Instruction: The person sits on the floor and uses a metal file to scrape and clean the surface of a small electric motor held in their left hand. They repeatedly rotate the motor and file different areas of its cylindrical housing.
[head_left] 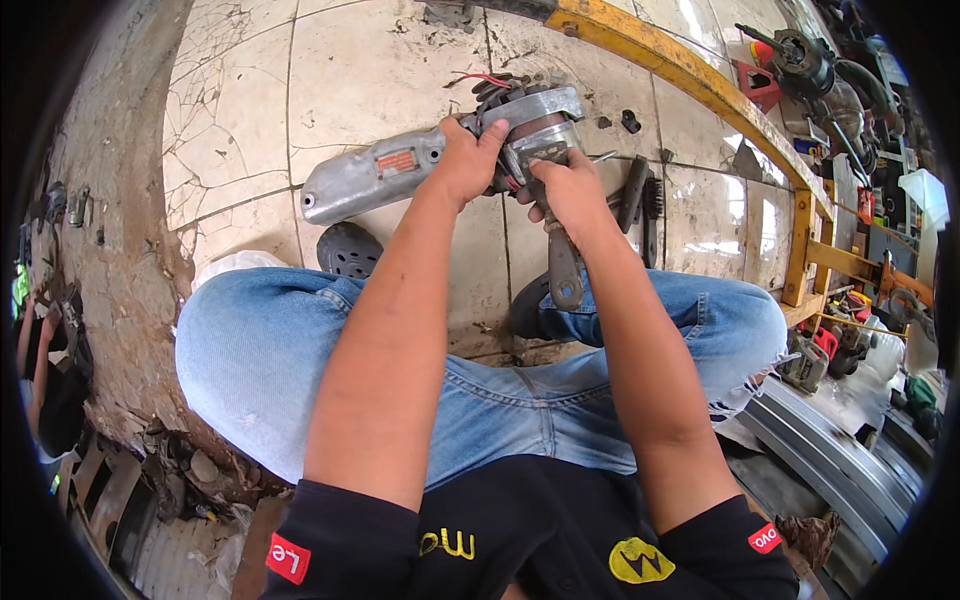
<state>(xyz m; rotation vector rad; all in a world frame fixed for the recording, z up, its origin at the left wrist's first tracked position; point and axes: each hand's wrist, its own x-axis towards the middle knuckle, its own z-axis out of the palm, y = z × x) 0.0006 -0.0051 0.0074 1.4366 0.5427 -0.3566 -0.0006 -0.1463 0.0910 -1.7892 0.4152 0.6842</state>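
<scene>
A round grey metal motor part (548,105), with a brown band and red wires at its far side, rests on the tiled floor before me. My left hand (468,160) grips its left side, thumb on top. In my right hand (570,190) is a dirty grey scraper (565,275), its handle end with a hole pointing back toward me. The fingers wrap round it, and its front end lies against the near face of the motor part. A long silver cast-metal cover (345,180) with an orange label lies to the left, touching or close to the part.
Two dark brushes (652,205) lie right of my right hand, with a small black piece (630,122) farther off. A yellow metal frame (690,75) crosses the far right. Tools and machine parts (810,80) crowd beyond it. A dark clog (349,250) shows beside my left knee.
</scene>
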